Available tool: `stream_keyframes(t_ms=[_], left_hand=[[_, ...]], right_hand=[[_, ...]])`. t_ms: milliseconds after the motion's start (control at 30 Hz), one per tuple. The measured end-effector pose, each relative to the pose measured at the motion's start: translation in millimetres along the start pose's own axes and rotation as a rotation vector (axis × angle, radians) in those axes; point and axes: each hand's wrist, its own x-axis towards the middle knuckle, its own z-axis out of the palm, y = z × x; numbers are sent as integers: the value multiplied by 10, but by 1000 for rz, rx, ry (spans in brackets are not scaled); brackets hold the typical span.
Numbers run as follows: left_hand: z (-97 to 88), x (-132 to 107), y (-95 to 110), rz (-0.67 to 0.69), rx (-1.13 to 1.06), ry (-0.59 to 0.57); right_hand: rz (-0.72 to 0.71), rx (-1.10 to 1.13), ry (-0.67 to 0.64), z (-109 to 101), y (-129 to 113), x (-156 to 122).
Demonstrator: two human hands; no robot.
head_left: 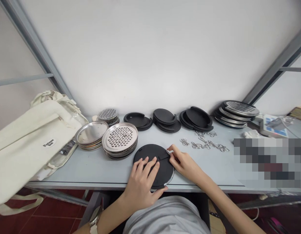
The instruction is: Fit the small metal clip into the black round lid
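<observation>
A round black plastic disc (150,156), with a silver edge showing at its lower right, lies at the front of the table. Spread across its top are the fingers of my left hand (143,182), while the thumb presses by its near rim, holding the disc. My right hand (179,159) pinches a small bent metal wire clip (168,152) at the disc's upper right edge, beside a raised rectangular part. Part of the clip is hidden by the fingertips. Loose wire clips (201,143) lie scattered beyond my right hand.
Left stand stacks of perforated grater plates (121,136) and plain metal discs (91,132), beside a cream bag (35,136). Black round holders (165,117) line the wall. A stack of silver-and-black discs (235,112) and a white-blue box (274,126) sit right.
</observation>
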Motion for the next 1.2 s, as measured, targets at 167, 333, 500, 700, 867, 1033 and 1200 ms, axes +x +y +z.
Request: stream_keyframes(t_ms=[167,333,500,700,867,1033,1200], left_hand=[[3,-5,1,-8,-11,-11],[10,-7,-3,-12,-27,-12],[13,-9,-4,-16,-43,-20],[6,-11,-5,-8,-26,-12],[16,-13,0,-17,-19,-25],[14,-5,5,-26,-17,-15],[14,5,5,-27,-30,-3]], right_hand=[[7,-25,-4,5,11,-6],[11,-60,-7,6,10,-7],[6,-64,-1,6,-1,-2],[-7,-64,1,14,19,-16],[-21,-74,31,13,25,-31],[-32,-51,36,5,9,-35],[-44,-8,91,3,13,-35]])
